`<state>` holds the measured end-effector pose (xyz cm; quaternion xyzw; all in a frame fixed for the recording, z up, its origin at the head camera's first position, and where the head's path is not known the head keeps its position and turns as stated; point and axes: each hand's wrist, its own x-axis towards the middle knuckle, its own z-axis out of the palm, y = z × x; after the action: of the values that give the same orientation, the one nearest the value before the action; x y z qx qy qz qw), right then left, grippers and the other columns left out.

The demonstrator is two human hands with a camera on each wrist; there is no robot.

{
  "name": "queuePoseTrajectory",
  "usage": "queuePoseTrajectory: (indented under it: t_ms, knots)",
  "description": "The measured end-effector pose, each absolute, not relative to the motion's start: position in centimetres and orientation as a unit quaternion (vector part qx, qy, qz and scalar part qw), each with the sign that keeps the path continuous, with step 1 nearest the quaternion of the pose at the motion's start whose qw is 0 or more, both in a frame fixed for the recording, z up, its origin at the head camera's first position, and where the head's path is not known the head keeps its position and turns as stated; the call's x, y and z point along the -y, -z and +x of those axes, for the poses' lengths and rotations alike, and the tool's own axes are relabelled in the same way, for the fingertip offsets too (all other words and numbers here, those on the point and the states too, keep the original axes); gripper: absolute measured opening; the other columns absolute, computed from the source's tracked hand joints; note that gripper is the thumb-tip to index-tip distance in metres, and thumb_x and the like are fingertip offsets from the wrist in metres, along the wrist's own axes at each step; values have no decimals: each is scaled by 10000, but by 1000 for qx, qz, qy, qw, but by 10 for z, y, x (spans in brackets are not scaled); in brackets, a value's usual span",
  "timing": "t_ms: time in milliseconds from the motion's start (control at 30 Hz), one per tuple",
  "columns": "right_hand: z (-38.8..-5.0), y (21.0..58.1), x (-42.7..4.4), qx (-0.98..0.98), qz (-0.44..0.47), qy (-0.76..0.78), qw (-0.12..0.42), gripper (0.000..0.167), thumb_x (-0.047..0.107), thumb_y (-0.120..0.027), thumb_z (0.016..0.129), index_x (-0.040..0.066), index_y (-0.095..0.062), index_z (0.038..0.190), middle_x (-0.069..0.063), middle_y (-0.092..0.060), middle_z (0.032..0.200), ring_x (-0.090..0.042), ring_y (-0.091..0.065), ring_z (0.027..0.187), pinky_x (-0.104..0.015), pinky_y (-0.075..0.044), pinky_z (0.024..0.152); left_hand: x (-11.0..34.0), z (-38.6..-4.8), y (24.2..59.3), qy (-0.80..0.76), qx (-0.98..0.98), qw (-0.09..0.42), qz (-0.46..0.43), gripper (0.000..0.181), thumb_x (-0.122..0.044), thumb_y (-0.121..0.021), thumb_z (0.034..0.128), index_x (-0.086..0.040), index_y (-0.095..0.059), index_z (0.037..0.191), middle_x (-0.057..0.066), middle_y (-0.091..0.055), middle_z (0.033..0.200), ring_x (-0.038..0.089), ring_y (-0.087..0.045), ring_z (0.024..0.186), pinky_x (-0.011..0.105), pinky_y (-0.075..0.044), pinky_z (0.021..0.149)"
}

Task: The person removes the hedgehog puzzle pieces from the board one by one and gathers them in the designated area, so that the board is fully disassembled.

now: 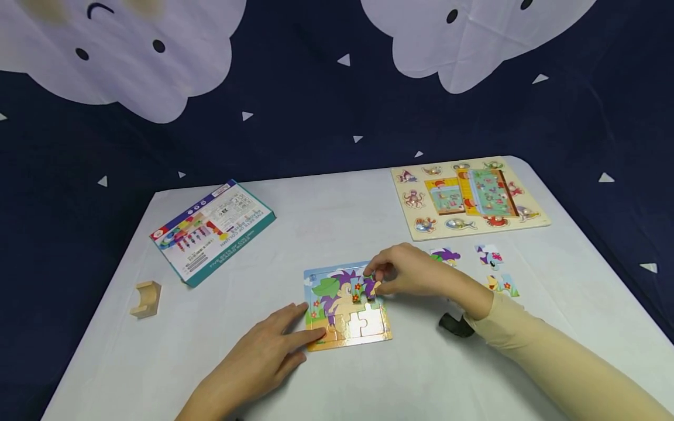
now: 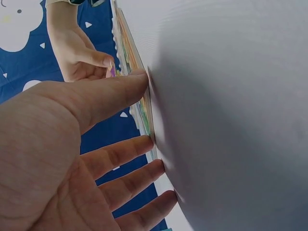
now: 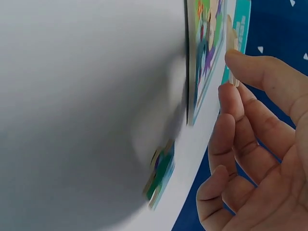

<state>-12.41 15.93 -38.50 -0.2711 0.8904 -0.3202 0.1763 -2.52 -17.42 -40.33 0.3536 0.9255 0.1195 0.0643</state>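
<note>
A jigsaw board [image 1: 347, 345] with a purple-haired cartoon figure lies in the middle of the table, part of its picture filled in. My left hand [image 1: 263, 354] rests at its left side, fingers spread, thumb and index fingertips touching the frame. In the left wrist view the fingers [image 2: 127, 154] look straight along the board's edge. Over the board's right part, my right hand [image 1: 408, 272] pinches a jigsaw piece [image 1: 358, 289] with red flowers and purple. The right wrist view shows that piece [image 3: 235, 65] edge-on between thumb and fingers, raised above the table.
Several loose jigsaw pieces [image 1: 489, 256] lie right of the board. Behind them is a wooden sea-animal peg board [image 1: 413, 217] with two small pictures on it. A flat toy box [image 1: 213, 231] and a notched wooden block [image 1: 146, 299] lie at left. Dark cloth [image 1: 300, 117] hangs behind the table.
</note>
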Motion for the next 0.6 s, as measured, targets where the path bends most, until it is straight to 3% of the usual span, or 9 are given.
queuePoseTrajectory:
  t_ms: [167, 600]
  knots:
    - [-123, 385, -178, -890, -264, 329, 171, 231, 102, -873, 874, 106, -817, 1098, 98, -658, 813, -74, -572, 760, -227, -504, 712, 173, -25, 403, -121, -926, 69, 351, 485, -249, -784, 985, -374, -689, 1444, 151, -563, 1585, 403, -579, 1437, 573, -560, 1091]
    - [-113, 387, -219, -896, -250, 326, 170, 234, 135, -879, 886, 116, -820, 1112, 120, -677, 832, -64, -601, 812, -242, -528, 791, 173, -25, 403, -115, -927, 62, 353, 490, -237, -789, 977, -374, -692, 1438, 147, -566, 1580, 396, -584, 1430, 571, -560, 1090]
